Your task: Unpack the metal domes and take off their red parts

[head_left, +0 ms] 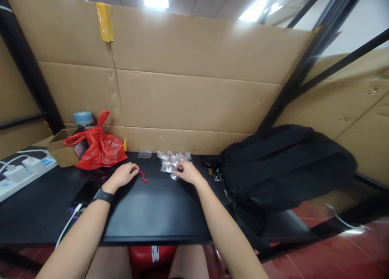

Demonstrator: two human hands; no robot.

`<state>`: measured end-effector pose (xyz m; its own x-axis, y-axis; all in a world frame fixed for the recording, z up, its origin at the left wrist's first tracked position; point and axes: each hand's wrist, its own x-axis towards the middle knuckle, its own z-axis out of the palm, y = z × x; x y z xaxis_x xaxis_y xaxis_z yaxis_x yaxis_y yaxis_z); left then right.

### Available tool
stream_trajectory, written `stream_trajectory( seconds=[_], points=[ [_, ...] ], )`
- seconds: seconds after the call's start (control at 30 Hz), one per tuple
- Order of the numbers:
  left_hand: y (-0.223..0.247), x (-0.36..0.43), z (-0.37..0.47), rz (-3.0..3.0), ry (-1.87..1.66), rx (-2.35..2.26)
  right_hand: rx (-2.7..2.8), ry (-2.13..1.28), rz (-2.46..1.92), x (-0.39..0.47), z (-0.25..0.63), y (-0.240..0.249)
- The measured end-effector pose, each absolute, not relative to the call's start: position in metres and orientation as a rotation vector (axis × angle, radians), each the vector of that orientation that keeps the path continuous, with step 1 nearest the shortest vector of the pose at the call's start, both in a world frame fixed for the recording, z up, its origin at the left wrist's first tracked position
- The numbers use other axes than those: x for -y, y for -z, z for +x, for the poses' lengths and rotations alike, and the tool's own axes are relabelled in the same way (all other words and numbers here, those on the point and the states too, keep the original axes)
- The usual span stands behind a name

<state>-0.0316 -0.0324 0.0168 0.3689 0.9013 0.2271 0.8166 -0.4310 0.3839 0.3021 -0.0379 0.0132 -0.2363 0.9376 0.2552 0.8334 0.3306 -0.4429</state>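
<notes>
My right hand has its thumb and forefinger curled together on a small shiny round disc, low over the black table. Right behind it lies a cluster of clear plastic packets, with small red and silvery items inside. On the left, my left hand rests on the tabletop, fingers loosely bent and a gap between thumb and forefinger. Two short red cord loops, an upper cord and a lower cord, lie just beside its fingertips. Nothing shows in that hand.
A black backpack fills the table's right side, with keys next to it. At the left are a tied red plastic bag, a cardboard box, a power strip and a dark tablet-like slab. Cardboard walls the back.
</notes>
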Motion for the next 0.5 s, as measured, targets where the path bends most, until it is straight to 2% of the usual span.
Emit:
stream_trajectory(
  seconds=[0.17, 0.5],
  points=[
    [-0.017, 0.033, -0.039, 2.478, -0.631, -1.291, 2.180, -0.452, -1.491, 0.038, 0.312, -0.010],
    [-0.017, 0.039, -0.018, 2.540, -0.614, -1.437, 2.188, -0.427, -1.586, 0.044, 0.301, -0.017]
  ],
)
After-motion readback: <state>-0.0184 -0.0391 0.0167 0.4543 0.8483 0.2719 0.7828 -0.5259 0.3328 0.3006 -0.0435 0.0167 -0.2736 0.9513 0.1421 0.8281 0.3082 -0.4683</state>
